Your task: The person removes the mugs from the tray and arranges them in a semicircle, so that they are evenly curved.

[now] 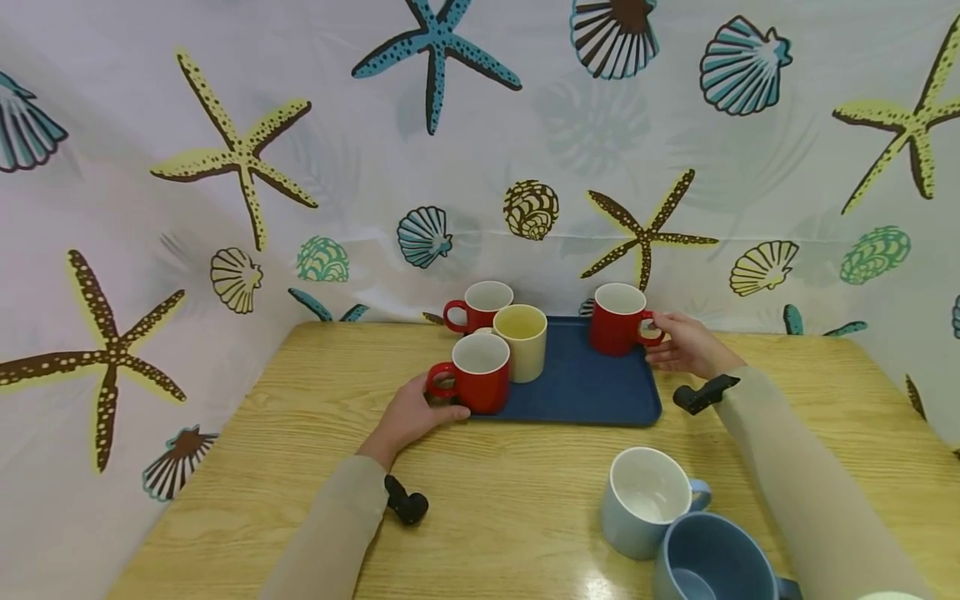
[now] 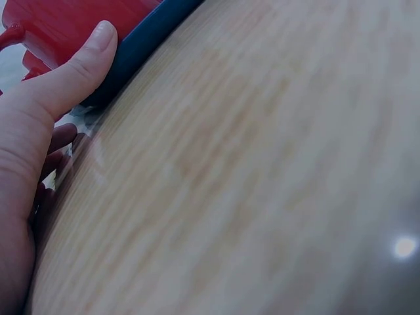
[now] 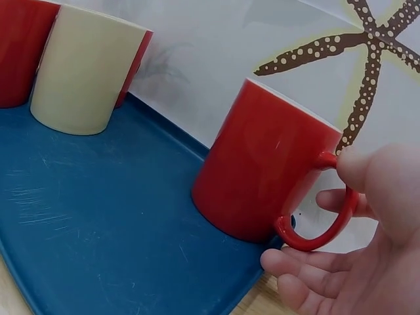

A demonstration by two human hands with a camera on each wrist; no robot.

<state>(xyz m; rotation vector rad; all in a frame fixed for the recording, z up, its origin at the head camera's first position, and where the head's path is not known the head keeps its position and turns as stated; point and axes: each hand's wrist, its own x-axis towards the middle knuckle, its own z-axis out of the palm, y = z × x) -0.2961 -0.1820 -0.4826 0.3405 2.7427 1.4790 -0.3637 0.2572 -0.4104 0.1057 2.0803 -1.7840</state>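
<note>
A blue tray [image 1: 577, 387] lies on the table with mugs on it. My right hand [image 1: 690, 344] pinches the handle of a red mug [image 3: 262, 164] at the tray's right rear, thumb on top and a finger through the loop. At the tray's front left corner, my left hand [image 1: 414, 417] rests with its straight thumb [image 2: 88, 62] along the rim, beside another red mug [image 1: 482, 379]. The other left fingers are partly hidden behind that mug's handle. Next to it stand a cream mug [image 1: 522, 343] and, behind, a third red mug [image 1: 487, 302].
A pale blue mug [image 1: 637, 517] and a darker blue mug [image 1: 708, 558] stand on the wooden table [image 1: 510, 500] at the front right, touching or nearly so. Part of a pale rim [image 1: 888, 596] shows at the bottom edge. A patterned curtain [image 1: 480, 167] hangs close behind the tray.
</note>
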